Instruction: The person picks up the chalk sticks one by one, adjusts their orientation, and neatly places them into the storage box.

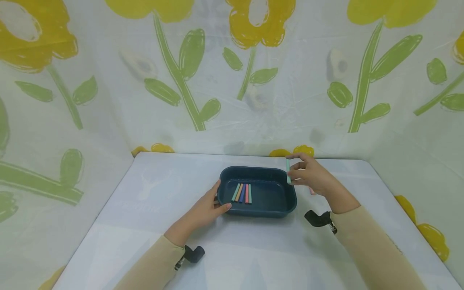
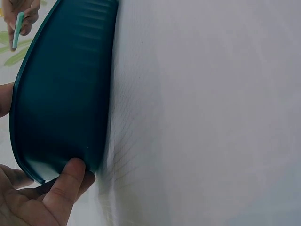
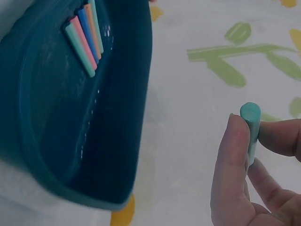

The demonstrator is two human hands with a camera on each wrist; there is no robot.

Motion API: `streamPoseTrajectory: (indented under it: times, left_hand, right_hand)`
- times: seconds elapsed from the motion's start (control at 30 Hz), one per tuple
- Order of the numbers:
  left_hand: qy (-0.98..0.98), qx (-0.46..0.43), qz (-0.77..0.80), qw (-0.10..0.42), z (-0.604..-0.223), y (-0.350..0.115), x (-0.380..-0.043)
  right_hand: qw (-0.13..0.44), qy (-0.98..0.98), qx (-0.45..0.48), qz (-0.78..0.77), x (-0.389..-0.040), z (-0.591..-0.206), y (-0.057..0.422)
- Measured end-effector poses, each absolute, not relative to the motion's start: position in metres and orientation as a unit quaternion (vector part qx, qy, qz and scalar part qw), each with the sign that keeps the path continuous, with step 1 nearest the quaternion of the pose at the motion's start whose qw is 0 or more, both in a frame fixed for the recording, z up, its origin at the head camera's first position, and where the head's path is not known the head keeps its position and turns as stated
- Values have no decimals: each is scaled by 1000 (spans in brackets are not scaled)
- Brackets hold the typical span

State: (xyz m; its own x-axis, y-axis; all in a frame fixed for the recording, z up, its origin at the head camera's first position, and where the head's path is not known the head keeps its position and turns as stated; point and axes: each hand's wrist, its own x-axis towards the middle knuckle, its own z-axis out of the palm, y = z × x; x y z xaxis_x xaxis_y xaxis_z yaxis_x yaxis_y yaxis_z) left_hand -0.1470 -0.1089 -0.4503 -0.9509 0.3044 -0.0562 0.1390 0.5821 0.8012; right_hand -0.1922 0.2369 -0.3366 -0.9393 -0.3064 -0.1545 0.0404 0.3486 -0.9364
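A dark teal plastic basin [image 1: 266, 211] stands on the table, with several chalk sticks [image 1: 243, 193] lying side by side in its left half: green, orange, blue and pink. My left hand [image 1: 204, 211] grips the basin's left end, thumb at the near rim; in the left wrist view, its fingers [image 2: 66, 188] press against the wall. Above the basin's right end, my right hand [image 1: 313, 175] pinches a mint-green chalk stick [image 3: 251, 127] between thumb and fingertips. That stick is held roughly upright in the head view, outside the row in the basin.
Behind my right hand, a pink stick [image 1: 312, 191] shows on the table, partly hidden. The white table [image 1: 152, 225] ends at a flower-printed curtain [image 1: 290, 117] at the back and sides. Small black devices [image 1: 193, 254] sit at both wrists.
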Motion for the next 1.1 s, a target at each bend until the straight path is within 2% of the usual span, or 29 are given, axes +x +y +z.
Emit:
streamPoseTrajectory:
  times: [0.33,1.1]
  left_hand:
    - [883,127,441,93,-450,-109,-147]
    - [886,125,437,93,-450,-109,-148]
  right_hand:
    - [175,794,-83,-576,-198,-353,210]
    - [215,797,-1,-564,-213,-413,161]
